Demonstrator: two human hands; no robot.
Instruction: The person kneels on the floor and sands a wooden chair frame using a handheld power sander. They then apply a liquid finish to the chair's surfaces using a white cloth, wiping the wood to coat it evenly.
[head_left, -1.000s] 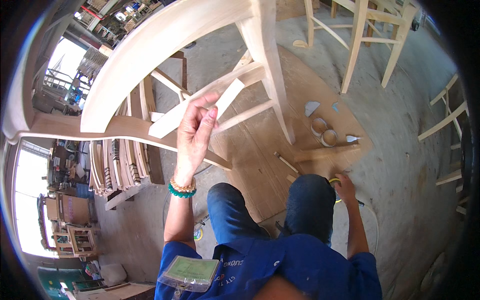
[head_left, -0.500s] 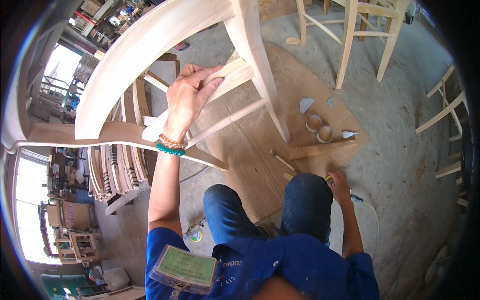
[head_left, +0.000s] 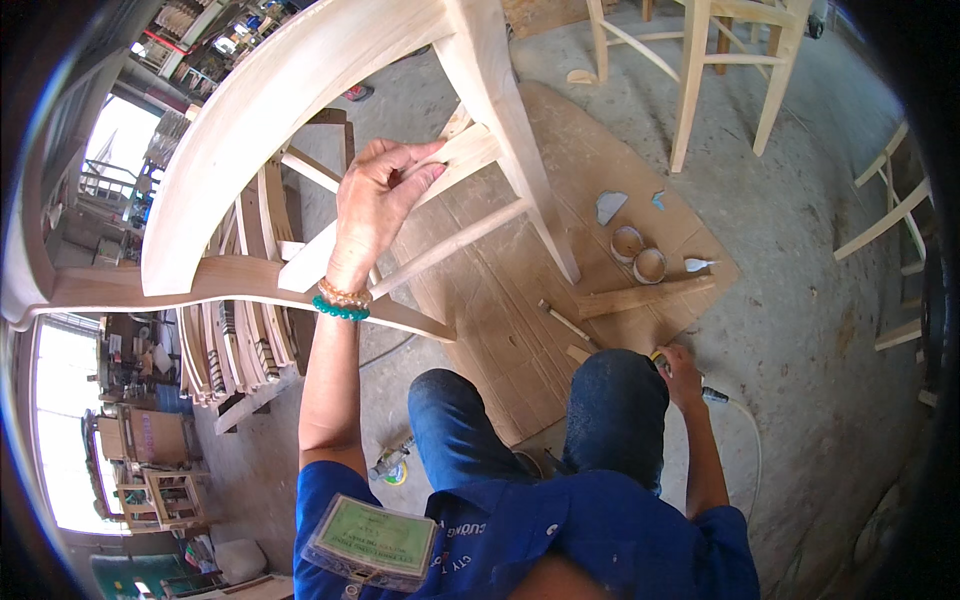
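A pale, unfinished wooden chair frame (head_left: 290,70) stands tilted before me, with a wide curved part and a leg toward the middle. At its flat rail (head_left: 478,150), my left hand (head_left: 378,195) is closed in a pinch, thumb and fingertips against the wood. Whatever lies between the fingertips is too small to make out. Beside my right knee, my right hand (head_left: 682,375) is curled round a dark thing with a yellow edge (head_left: 658,358), mostly hidden by the knee and fingers. A hose with a dark connector (head_left: 714,394) comes out beside that hand.
Cardboard (head_left: 480,330) covers the floor, bearing two tape-like rings (head_left: 649,265), a small white-tipped bottle (head_left: 698,265), a wood strip (head_left: 650,296) and a thin stick (head_left: 568,323). A corded tool (head_left: 392,458) lies left of my knees. More chairs (head_left: 690,90) stand beyond; stacked curved parts (head_left: 225,340) are at left.
The chair frame appears slightly farther left. My left hand's fingers have drawn into a tighter pinch at the rail. My right hand stays where it was.
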